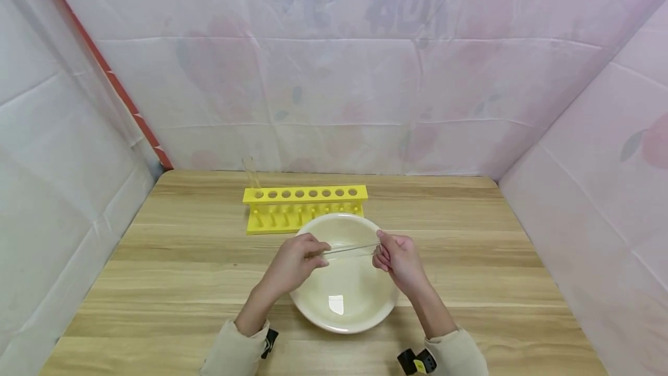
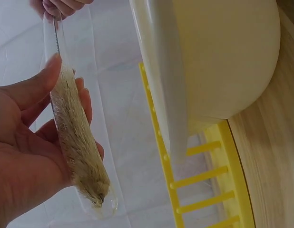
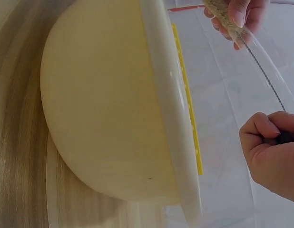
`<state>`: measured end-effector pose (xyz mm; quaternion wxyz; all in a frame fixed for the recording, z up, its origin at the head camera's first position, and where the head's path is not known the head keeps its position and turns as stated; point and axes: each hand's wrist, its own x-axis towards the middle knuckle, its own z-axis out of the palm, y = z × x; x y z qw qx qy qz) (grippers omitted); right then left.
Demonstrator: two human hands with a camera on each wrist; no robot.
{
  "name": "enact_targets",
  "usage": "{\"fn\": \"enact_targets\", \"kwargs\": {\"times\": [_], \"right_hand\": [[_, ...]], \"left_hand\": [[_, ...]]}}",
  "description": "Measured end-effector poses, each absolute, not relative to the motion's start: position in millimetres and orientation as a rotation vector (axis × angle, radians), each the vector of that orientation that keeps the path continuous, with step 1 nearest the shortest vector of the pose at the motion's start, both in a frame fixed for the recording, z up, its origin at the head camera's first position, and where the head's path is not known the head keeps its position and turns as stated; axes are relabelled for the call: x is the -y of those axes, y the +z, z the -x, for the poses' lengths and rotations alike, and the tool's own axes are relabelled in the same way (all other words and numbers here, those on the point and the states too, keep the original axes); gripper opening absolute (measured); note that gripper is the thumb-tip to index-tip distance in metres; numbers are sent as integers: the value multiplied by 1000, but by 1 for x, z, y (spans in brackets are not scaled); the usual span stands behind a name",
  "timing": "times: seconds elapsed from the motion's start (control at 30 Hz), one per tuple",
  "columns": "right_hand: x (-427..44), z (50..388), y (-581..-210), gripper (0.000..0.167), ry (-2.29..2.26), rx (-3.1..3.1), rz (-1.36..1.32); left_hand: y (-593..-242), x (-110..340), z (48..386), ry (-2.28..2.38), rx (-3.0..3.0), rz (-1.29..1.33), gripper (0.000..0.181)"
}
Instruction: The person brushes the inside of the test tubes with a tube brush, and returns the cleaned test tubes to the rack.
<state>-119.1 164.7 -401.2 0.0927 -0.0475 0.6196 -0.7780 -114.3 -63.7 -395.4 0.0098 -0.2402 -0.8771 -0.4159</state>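
Over the cream basin (image 1: 345,328), my left hand (image 1: 294,263) grips a clear glass test tube (image 2: 113,205) between thumb and fingers. Inside the tube sits the bristled head of a test tube brush (image 2: 78,135), close to the rounded end in the left wrist view. The brush's twisted wire stem (image 3: 263,69) runs out toward my right hand (image 1: 400,260), whose curled fingers hold it near the tube's mouth. The stem's far end is hidden in that hand. In the head view the tube lies almost level across the basin.
Behind the basin stands a yellow test tube rack (image 1: 305,193), partly covered by the basin's rim. Another clear test tube (image 1: 251,174) leans in its leftmost hole. The wooden table (image 1: 198,283) meets cloth-covered walls at the back and sides.
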Motion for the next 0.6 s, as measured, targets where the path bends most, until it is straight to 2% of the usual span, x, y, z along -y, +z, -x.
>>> {"fn": "enact_targets", "kwargs": {"times": [0.23, 0.5, 0.6], "right_hand": [[-172, 120, -402, 50, -2208, -1939, 307], [-176, 123, -401, 44, -2186, -2135, 701], [-176, 123, -398, 44, -2205, -2118, 726]], "left_hand": [[-394, 67, 115, -1349, 2767, 795, 21], [-388, 78, 121, -1584, 2746, 931, 21], [-385, 80, 121, -1597, 2747, 940, 22]]}}
